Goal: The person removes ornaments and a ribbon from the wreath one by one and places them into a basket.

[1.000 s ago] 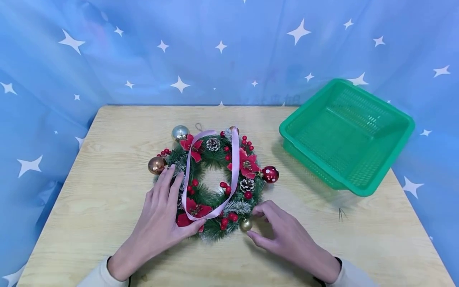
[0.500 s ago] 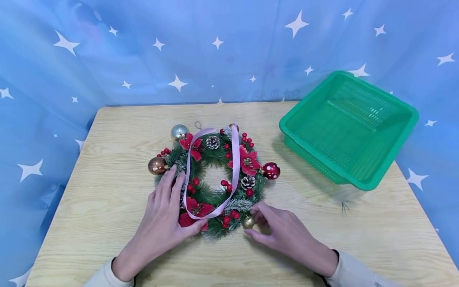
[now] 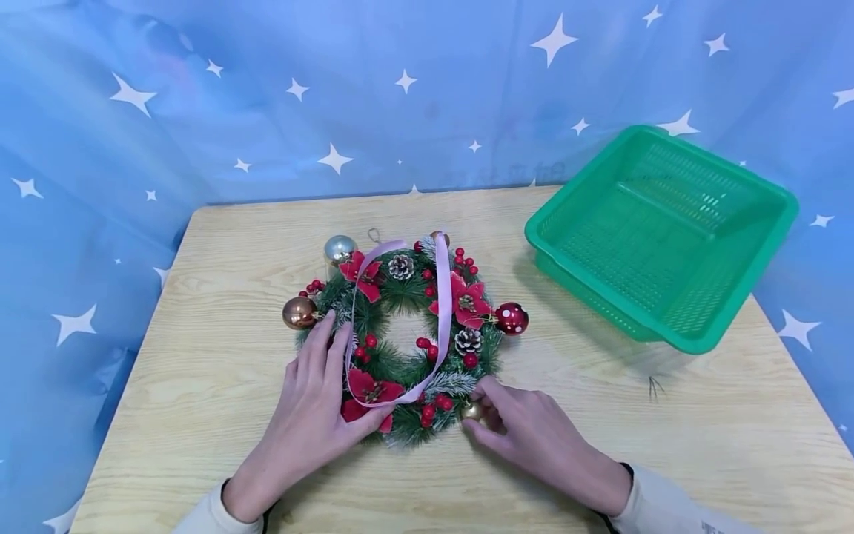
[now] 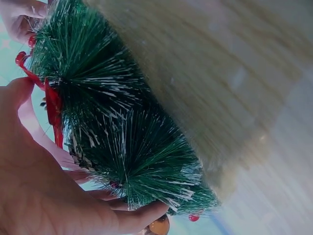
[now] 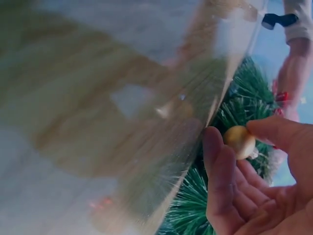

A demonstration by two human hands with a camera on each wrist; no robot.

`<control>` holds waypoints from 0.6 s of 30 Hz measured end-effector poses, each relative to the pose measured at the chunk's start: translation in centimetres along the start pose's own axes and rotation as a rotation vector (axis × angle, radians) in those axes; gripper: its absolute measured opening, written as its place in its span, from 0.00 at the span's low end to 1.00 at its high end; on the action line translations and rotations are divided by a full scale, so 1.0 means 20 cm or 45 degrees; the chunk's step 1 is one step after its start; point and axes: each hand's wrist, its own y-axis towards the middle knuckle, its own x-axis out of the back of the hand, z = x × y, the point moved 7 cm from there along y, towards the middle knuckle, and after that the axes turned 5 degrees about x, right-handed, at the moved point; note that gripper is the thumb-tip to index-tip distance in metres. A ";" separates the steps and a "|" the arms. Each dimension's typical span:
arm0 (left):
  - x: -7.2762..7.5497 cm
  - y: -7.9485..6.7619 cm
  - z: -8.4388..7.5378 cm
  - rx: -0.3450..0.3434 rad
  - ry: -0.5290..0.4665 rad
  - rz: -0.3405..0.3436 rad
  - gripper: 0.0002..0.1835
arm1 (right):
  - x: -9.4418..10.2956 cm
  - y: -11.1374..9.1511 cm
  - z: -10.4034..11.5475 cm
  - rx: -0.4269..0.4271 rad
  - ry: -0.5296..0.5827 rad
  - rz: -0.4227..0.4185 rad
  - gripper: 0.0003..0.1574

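A green Christmas wreath [image 3: 400, 282] lies on the wooden table, trimmed with red poinsettias, berries, pine cones and baubles. A lilac ribbon [image 3: 443, 297] is draped over it in a loop. My left hand [image 3: 307, 415] rests on the wreath's lower left side, fingers extended and thumb by the lower poinsettia [image 3: 370, 389]. In the left wrist view, that thumb touches the red petals [image 4: 53, 105]. At the wreath's lower right, my right hand [image 3: 534, 430] pinches a small gold bauble [image 5: 239, 142] between thumb and finger. The bauble is partly hidden in the head view.
A green plastic basket [image 3: 643, 322] stands at the table's back right. Small dark thin pieces [image 3: 654, 387] lie in front of it. A red spotted bauble [image 3: 511, 319], a copper bauble [image 3: 299, 313] and a silver bauble [image 3: 339, 249] sit at the wreath's outer edge. Behind the table hangs a blue star-patterned cloth.
My right thumb and finger have closed in on the gold bauble and now pinch it. The left hand keeps its place on the wreath. The head view has shifted slightly.
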 end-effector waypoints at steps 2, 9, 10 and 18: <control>-0.01 0.00 0.00 0.004 0.002 0.003 0.65 | 0.01 0.00 0.00 0.006 -0.012 -0.017 0.23; -0.03 0.01 0.00 0.003 0.016 0.000 0.68 | 0.04 -0.01 0.01 0.037 0.036 -0.095 0.25; -0.03 0.01 0.00 0.005 0.015 -0.003 0.68 | 0.05 -0.01 0.01 0.044 0.049 -0.111 0.25; -0.03 0.00 0.00 0.027 -0.010 -0.003 0.67 | 0.11 -0.03 0.00 0.039 0.136 -0.244 0.23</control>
